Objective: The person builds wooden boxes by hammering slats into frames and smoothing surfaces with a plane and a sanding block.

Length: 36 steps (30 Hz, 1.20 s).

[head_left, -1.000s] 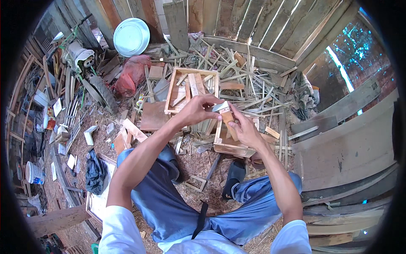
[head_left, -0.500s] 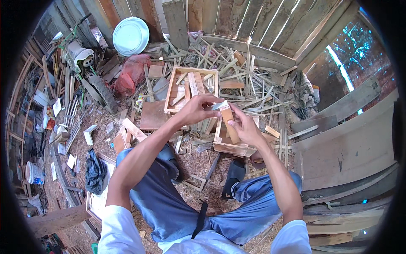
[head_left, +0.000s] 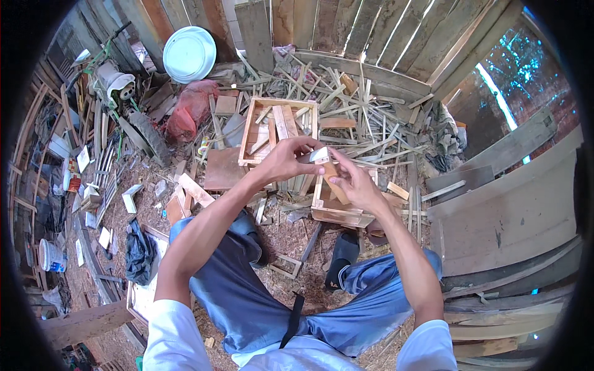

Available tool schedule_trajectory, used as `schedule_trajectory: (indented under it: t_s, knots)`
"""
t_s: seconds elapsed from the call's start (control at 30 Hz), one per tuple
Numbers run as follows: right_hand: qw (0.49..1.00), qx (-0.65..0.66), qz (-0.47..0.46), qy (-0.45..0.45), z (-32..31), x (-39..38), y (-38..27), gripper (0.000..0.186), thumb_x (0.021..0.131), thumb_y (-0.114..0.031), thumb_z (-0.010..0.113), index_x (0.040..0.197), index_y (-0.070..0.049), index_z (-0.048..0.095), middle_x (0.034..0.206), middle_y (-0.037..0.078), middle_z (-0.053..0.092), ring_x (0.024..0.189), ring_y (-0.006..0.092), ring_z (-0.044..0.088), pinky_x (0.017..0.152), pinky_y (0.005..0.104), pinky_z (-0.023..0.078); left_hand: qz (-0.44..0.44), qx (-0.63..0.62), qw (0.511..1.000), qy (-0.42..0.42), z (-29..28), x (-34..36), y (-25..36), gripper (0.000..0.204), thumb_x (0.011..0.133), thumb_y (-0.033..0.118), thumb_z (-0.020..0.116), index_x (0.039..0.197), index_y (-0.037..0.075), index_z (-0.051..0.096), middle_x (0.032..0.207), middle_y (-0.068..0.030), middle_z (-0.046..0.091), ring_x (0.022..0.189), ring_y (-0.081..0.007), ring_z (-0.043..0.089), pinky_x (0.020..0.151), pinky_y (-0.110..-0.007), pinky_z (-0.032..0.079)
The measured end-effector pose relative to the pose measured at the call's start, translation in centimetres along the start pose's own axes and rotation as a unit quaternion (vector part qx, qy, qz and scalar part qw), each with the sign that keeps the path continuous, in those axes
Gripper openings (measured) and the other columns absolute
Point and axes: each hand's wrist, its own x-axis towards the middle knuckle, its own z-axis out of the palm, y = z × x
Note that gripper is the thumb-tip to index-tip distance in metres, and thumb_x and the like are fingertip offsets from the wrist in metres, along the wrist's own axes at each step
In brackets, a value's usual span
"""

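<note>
Out in front of me, above the crates, both hands hold a wooden corner piece, which looks like two short boards meeting at an angle. My left hand pinches the pale board between thumb and fingers. My right hand grips the brown board, its thumb on the face and fingers behind. Below my right hand stands a light wooden crate, partly hidden by that hand. A second wooden crate, with boards and strips inside, sits just beyond my left hand.
Thin wood offcuts lie heaped by the plank wall. A white basin and red plastic bag stand at the back left. L-shaped pieces lie on the floor at left. Large boards lean on the right.
The corner piece has turned in my hands, so more of the pale board's broad face shows. Both hands stay in nearly the same place.
</note>
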Motion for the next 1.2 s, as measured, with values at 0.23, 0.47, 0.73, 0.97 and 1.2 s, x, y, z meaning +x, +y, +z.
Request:
schedule_trajectory:
  t_s: [0.23,0.47,0.73,0.97,1.2]
  knots:
    - [1.000,-0.018,0.013,0.017,0.0,-0.2,-0.7,0.069,0.086,-0.013,0.068,0.146,-0.013,0.034,0.099,0.018,0.066,0.091,0.0269,0.066,0.079,0.0392,0.050,0.074,0.015,0.997,-0.008,-0.4,0.1,-0.1,0.053,0.074,0.025,0.081,0.118,0.003,0.061,0.099,-0.0089,0.066,0.089,-0.0175,0.060,0.082,-0.033,0.048]
    - [0.997,-0.071,0.023,0.009,0.1,-0.1,-2.5,0.070,0.085,-0.022,0.071,0.144,-0.009,0.036,0.094,0.016,0.066,0.083,0.0272,0.066,0.074,0.0389,0.051,0.041,0.013,0.997,-0.056,-1.0,-0.2,0.4,0.057,0.080,0.022,0.078,0.128,0.001,0.056,0.120,-0.0154,0.062,0.115,-0.0231,0.057,0.105,-0.038,0.041]
    - [0.998,-0.022,0.023,0.051,0.8,0.3,0.5,0.068,0.088,-0.030,0.068,0.139,0.004,0.038,0.108,0.019,0.065,0.098,0.0249,0.065,0.086,0.0352,0.051,0.038,-0.009,0.999,-0.025,-0.3,0.0,0.2,0.075,0.075,0.027,0.081,0.137,0.006,0.046,0.121,-0.0197,0.062,0.116,-0.0270,0.059,0.099,-0.041,0.046]
    - [0.976,0.200,0.074,0.050,-0.8,0.8,1.7,0.052,0.094,-0.018,0.062,0.136,0.003,0.040,0.116,0.012,0.061,0.101,0.0169,0.061,0.086,0.0305,0.051,-0.040,0.193,0.967,-0.160,-2.2,-0.7,-1.5,0.064,0.072,0.022,0.080,0.127,0.002,0.054,0.106,-0.0168,0.067,0.092,-0.0257,0.065,0.085,-0.036,0.050]
    - [0.968,0.215,0.119,0.049,-2.9,-0.4,3.3,0.041,0.098,-0.018,0.054,0.133,0.001,0.043,0.117,0.009,0.059,0.099,0.0125,0.059,0.084,0.0273,0.051,-0.093,-0.107,0.988,-0.067,-1.9,0.0,-3.3,0.050,0.086,0.025,0.073,0.124,-0.003,0.056,0.101,-0.0079,0.065,0.090,-0.0125,0.060,0.081,-0.030,0.048]
